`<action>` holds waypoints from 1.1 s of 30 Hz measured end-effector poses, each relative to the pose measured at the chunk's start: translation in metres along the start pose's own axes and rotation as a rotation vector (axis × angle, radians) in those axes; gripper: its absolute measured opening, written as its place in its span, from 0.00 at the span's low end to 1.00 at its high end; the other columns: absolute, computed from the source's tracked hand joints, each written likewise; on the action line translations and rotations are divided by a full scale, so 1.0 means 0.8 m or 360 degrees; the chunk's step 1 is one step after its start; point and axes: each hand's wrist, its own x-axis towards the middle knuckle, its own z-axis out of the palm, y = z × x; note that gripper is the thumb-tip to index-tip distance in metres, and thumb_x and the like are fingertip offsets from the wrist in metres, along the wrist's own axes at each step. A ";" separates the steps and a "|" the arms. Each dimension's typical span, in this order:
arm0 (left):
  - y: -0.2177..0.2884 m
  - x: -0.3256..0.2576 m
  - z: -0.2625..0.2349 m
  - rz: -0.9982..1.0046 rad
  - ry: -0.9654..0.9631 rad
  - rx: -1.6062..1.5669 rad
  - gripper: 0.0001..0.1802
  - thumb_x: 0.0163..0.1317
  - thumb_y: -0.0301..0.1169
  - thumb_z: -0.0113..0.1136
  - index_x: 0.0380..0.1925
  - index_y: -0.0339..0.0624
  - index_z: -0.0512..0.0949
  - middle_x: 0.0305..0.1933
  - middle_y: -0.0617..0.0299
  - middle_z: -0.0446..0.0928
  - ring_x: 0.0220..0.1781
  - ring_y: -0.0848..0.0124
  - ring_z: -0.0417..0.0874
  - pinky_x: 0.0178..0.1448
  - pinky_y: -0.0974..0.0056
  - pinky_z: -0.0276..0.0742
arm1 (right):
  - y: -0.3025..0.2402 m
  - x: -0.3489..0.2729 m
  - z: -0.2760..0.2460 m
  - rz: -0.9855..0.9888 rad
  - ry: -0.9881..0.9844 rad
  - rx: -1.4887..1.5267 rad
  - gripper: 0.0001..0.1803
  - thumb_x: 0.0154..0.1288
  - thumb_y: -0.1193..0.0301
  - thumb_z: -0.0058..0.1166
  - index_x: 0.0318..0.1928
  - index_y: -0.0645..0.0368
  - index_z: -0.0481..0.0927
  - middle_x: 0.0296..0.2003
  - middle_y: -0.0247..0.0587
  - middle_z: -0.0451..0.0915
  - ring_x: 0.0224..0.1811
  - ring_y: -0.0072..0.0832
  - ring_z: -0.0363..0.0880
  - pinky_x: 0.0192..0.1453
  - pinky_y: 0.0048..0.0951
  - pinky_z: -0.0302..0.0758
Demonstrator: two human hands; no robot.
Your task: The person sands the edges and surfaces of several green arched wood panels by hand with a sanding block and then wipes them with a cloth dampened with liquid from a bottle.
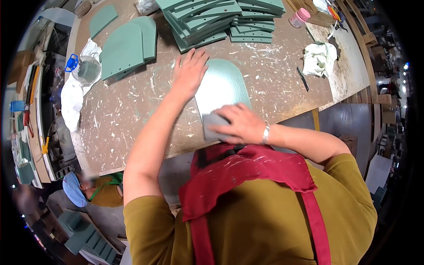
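Observation:
A pale green board [226,84] with a rounded far end lies flat near the front edge of the worktable, its surface shining under the light. My left hand [191,73] rests on its far left edge, fingers stretched out and slightly apart. Close to my body, my right hand [243,125] is closed over a grey sanding pad [212,126] and presses it on the near end of the board. The hand partly covers the pad, and the board's near edge is hidden.
Stacked green boards [198,22] stand at the back, with more rounded boards [123,48] to the left. A plastic jug [87,70] sits beside white cloth [72,104]. Rightward lie a crumpled cloth [319,59], a dark thin tool [303,79] and a pink-lidded bottle [300,17].

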 end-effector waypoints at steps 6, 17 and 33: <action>0.004 0.007 -0.004 0.0054 0.0102 0.0061 0.25 0.70 0.38 0.52 0.66 0.50 0.67 0.71 0.60 0.66 0.74 0.57 0.62 0.74 0.41 0.53 | 0.000 0.007 -0.025 -0.0117 -0.0211 0.0243 0.30 0.52 0.59 0.67 0.58 0.42 0.78 0.62 0.46 0.70 0.62 0.40 0.71 0.59 0.39 0.68; 0.050 -0.021 -0.001 0.0067 -0.0010 0.0428 0.33 0.66 0.43 0.58 0.67 0.39 0.65 0.73 0.51 0.62 0.74 0.53 0.61 0.72 0.40 0.57 | 0.031 -0.069 -0.041 0.0913 0.0587 0.0913 0.28 0.64 0.65 0.62 0.63 0.58 0.75 0.60 0.49 0.74 0.64 0.36 0.72 0.68 0.35 0.66; 0.197 -0.138 -0.018 0.0076 -0.0534 0.0003 0.51 0.52 0.51 0.69 0.73 0.45 0.58 0.78 0.48 0.51 0.78 0.49 0.52 0.74 0.35 0.50 | 0.079 -0.043 -0.017 0.1007 0.0822 0.1759 0.25 0.68 0.66 0.60 0.62 0.62 0.75 0.55 0.42 0.79 0.56 0.26 0.76 0.60 0.27 0.72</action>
